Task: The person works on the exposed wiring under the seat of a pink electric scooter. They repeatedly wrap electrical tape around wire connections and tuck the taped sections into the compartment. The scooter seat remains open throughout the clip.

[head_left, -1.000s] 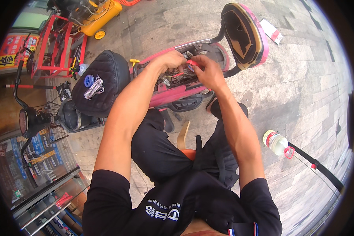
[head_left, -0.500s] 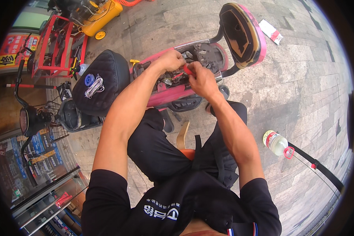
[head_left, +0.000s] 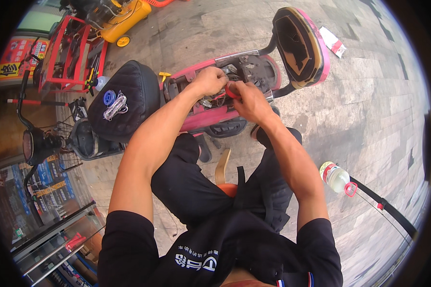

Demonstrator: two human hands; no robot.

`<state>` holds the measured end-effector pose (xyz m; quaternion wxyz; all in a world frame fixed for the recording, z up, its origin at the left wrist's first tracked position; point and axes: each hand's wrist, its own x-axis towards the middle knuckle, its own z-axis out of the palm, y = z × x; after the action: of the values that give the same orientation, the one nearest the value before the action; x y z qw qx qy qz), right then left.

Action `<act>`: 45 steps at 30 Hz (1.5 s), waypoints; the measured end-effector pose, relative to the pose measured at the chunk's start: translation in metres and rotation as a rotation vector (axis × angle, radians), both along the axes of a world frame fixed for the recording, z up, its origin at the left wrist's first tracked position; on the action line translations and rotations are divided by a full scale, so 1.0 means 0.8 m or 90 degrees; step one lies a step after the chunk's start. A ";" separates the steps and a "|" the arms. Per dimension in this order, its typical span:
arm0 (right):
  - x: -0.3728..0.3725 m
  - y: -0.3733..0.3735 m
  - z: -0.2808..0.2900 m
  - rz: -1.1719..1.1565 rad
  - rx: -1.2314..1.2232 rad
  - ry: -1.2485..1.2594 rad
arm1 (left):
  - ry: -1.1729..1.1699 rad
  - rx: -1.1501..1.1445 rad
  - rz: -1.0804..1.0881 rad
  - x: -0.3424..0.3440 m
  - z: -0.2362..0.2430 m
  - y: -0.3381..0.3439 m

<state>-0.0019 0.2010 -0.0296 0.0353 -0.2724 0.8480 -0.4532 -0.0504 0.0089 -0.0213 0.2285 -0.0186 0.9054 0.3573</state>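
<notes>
Both my hands work over the open wiring bay of a pink electric scooter [head_left: 208,118]. My right hand [head_left: 253,102] is closed around a small red roll of tape [head_left: 233,90]. Just left of it, my left hand [head_left: 209,81] is pinched, its fingertips hidden among the loose wires [head_left: 220,100], so what it grips cannot be made out. The fingers of the two hands nearly meet. Beside my left forearm, the black quilted seat [head_left: 129,103] carries a blue roll of tape [head_left: 109,97] and a silvery coil of wire [head_left: 116,107].
A yellow-handled tool [head_left: 164,75] sits at the bay's left end. The scooter's padded backrest [head_left: 299,48] rises at right. Farther left stand a red tool rack [head_left: 64,88] and a yellow air compressor [head_left: 127,21]. A large clear bottle [head_left: 335,177] is on the paving at right.
My hands have shifted slightly while staying close together over the wires. My right hand still holds the red roll, now more covered by its fingers. The whole view has tilted a little.
</notes>
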 end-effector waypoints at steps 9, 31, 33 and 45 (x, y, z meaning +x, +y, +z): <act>-0.016 0.006 0.016 -0.154 -0.007 -0.018 | -0.144 0.151 0.093 0.003 -0.005 0.001; 0.010 -0.039 -0.001 -0.445 -0.380 -0.395 | -0.215 0.220 0.142 0.001 0.014 0.006; 0.021 -0.049 -0.004 -0.492 -0.378 -0.372 | -0.215 0.196 0.135 -0.001 0.012 0.006; 0.029 -0.031 0.011 -0.413 -0.354 -0.515 | -0.229 0.264 0.121 0.002 0.010 -0.003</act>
<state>0.0215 0.1762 -0.0206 0.1428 0.1967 0.6566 -0.7140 -0.0485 0.0062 -0.0134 0.3499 -0.1194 0.7522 0.5454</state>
